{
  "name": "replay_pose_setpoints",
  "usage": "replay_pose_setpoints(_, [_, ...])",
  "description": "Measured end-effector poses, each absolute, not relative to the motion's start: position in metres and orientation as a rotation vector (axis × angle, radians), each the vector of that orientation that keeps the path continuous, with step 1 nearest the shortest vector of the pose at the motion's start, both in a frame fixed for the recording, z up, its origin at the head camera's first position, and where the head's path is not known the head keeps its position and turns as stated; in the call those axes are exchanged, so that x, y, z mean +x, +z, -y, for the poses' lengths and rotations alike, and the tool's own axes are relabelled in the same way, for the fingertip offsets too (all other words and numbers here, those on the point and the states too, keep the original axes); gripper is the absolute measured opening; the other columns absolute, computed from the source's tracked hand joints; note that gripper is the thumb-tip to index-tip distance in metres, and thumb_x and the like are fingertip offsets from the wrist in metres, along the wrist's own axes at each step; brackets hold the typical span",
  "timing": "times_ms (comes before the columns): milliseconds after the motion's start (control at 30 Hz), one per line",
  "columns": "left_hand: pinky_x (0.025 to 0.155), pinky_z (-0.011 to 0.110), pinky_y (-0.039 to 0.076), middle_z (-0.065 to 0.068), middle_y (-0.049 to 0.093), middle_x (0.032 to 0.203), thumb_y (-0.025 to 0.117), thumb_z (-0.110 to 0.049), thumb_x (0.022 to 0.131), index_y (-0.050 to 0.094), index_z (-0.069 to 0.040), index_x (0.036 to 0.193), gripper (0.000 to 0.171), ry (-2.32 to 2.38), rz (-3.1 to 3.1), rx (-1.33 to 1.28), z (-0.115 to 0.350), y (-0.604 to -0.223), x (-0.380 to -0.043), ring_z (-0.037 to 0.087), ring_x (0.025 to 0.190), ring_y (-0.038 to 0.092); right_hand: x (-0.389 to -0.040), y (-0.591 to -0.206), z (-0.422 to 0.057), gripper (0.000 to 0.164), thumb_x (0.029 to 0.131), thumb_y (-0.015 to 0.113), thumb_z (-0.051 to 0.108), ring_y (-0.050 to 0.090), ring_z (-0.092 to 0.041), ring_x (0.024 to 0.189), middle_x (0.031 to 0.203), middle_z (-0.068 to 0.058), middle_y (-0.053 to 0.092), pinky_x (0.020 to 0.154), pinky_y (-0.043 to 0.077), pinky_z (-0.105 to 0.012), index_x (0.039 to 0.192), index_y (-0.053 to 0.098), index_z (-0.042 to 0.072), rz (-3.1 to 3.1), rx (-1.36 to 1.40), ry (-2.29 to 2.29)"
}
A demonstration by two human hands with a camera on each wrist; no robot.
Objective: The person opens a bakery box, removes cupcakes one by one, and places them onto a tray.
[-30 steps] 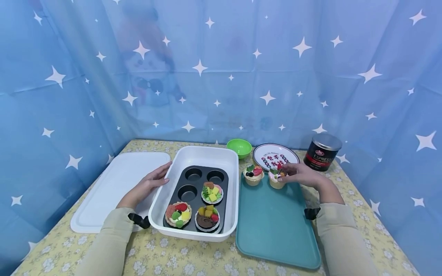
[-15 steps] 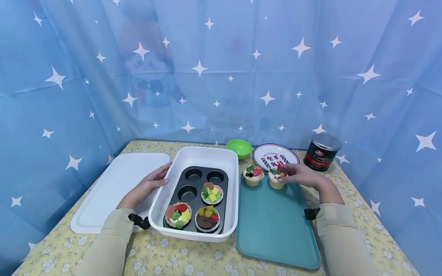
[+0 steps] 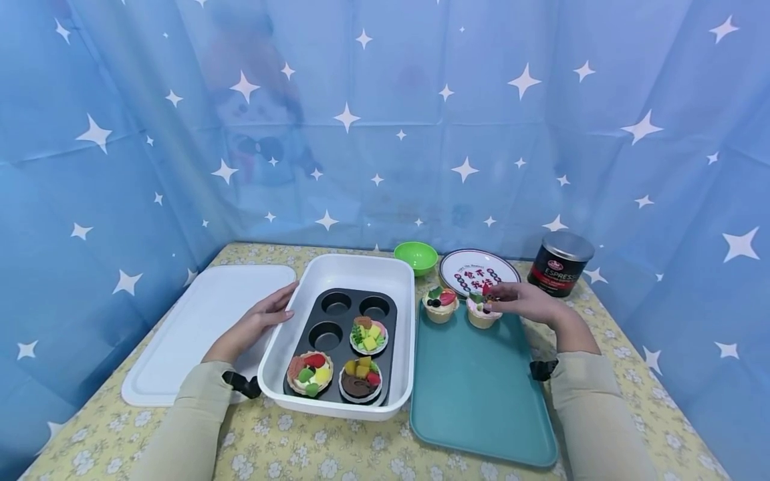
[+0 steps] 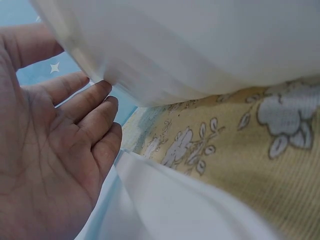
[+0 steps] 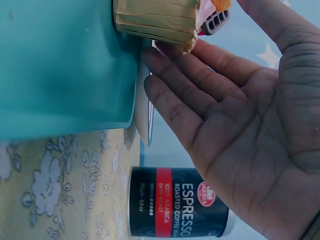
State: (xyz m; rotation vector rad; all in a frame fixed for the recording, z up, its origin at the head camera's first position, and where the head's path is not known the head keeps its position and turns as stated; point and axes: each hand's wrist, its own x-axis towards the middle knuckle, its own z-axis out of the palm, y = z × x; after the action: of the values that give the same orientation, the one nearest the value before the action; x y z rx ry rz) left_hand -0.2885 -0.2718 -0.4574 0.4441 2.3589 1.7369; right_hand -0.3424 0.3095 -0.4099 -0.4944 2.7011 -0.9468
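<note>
In the head view, my right hand [image 3: 529,304] is around the upper right side of a pink-topped cupcake [image 3: 483,312] at the back of the teal tray [image 3: 481,387]. The right wrist view shows its fingers [image 5: 175,110] extended loosely beside the cupcake's golden wrapper [image 5: 155,20]. Left of it stands a strawberry-topped cupcake [image 3: 440,305]. My left hand [image 3: 259,323] lies along the left wall of a white bin [image 3: 277,347], fingers straight, fingertips at the wall in the left wrist view. Inside the bin, a dark muffin pan [image 3: 350,352] holds a fruit tart [image 3: 310,375], a chocolate cupcake [image 3: 360,381] and a yellow-topped cupcake [image 3: 369,336].
A white lid [image 3: 198,334] lies left of the bin. Behind stand a green bowl [image 3: 416,256], a plate [image 3: 457,264] with red lettering and an espresso coffee can [image 3: 556,267]. A starry blue curtain [image 3: 385,187] rises behind and beside the flowered tablecloth [image 3: 325,454].
My right thumb and fingers have lifted and loosened slightly at the pink-topped cupcake, which stays on the tray. My left hand has stayed at the bin.
</note>
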Motion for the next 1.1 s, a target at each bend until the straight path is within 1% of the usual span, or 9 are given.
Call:
replay_pose_setpoints(67, [0.118,0.062,0.015,0.005,0.023,0.166,0.054,-0.025,0.102,0.022,-0.024,0.162,0.068,1.734,-2.362,0.446,0.272,-0.458,-0.289,0.032,0.153,0.016,-0.341,-0.408,-0.309,0.075,0.096,0.066,0.05,0.048,-0.046,0.132,0.143,-0.027,0.051,0.104,0.041,-0.059,0.147,0.048,-0.002,-2.703,-0.5,-0.949])
replay_pose_setpoints(200, [0.118,0.062,0.015,0.004,0.023,0.166,0.055,-0.026,0.102,0.022,-0.024,0.162,0.068,1.734,-2.36,0.444,0.273,-0.458,-0.289,0.032,0.153,0.016,-0.339,-0.402,-0.308,0.078,0.097,0.064,0.049,0.046,-0.046,0.134,0.146,-0.027,0.05,0.106,0.04,-0.06,0.151,0.041,-0.004,-2.709,-0.536,-0.954])
replay_pose_setpoints(267, [0.118,0.062,0.015,0.004,0.023,0.166,0.055,-0.026,0.102,0.022,-0.024,0.162,0.069,1.735,-2.359,0.44,0.273,-0.458,-0.29,0.032,0.153,0.016,-0.338,-0.399,-0.307,0.077,0.098,0.063,0.047,0.047,-0.045,0.133,0.145,-0.026,0.051,0.106,0.041,-0.06,0.152,0.039,-0.003,-2.718,-0.564,-0.967])
replay_pose_setpoints(367, [0.118,0.062,0.015,0.004,0.023,0.166,0.055,-0.027,0.102,0.022,-0.024,0.162,0.069,1.729,-2.367,0.437,0.273,-0.458,-0.29,0.032,0.153,0.016,-0.336,-0.395,-0.304,0.071,0.099,0.063,0.045,0.05,-0.043,0.131,0.142,-0.023,0.055,0.103,0.044,-0.058,0.15,0.044,0.0,-2.749,-0.602,-0.989])
replay_pose_setpoints(567, [0.118,0.062,0.014,0.005,0.023,0.166,0.055,-0.027,0.102,0.023,-0.024,0.162,0.068,1.734,-2.366,0.441,0.273,-0.459,-0.289,0.032,0.152,0.017,-0.333,-0.387,-0.295,0.065,0.095,0.065,0.052,0.053,-0.038,0.13,0.14,-0.017,0.058,0.1,0.048,-0.055,0.145,0.052,0.012,-2.799,-0.602,-1.082])
replay_pose_setpoints(733, [0.118,0.061,0.016,0.005,0.023,0.166,0.055,-0.025,0.102,0.023,-0.024,0.162,0.068,1.75,-2.344,0.449,0.272,-0.457,-0.288,0.033,0.152,0.018,-0.329,-0.38,-0.289,0.064,0.095,0.067,0.05,0.055,-0.038,0.128,0.139,-0.016,0.059,0.097,0.049,-0.057,0.145,0.053,0.014,-2.806,-0.641,-1.141])
replay_pose_setpoints(967, [0.118,0.061,0.016,0.006,0.022,0.166,0.055,-0.024,0.102,0.022,-0.022,0.162,0.069,1.755,-2.341,0.446,0.271,-0.455,-0.287,0.033,0.152,0.018,-0.323,-0.372,-0.28,0.064,0.094,0.069,0.047,0.051,-0.041,0.132,0.141,-0.014,0.058,0.102,0.045,-0.059,0.146,0.053,0.015,-2.787,-0.717,-1.184])
replay_pose_setpoints(1100, [0.118,0.062,0.015,0.006,0.023,0.166,0.055,-0.025,0.102,0.022,-0.022,0.162,0.068,1.747,-2.348,0.44,0.271,-0.455,-0.287,0.033,0.152,0.018,-0.321,-0.37,-0.276,0.061,0.094,0.071,0.044,0.051,-0.041,0.132,0.142,-0.013,0.058,0.101,0.045,-0.059,0.146,0.054,0.017,-2.746,-0.751,-1.215])
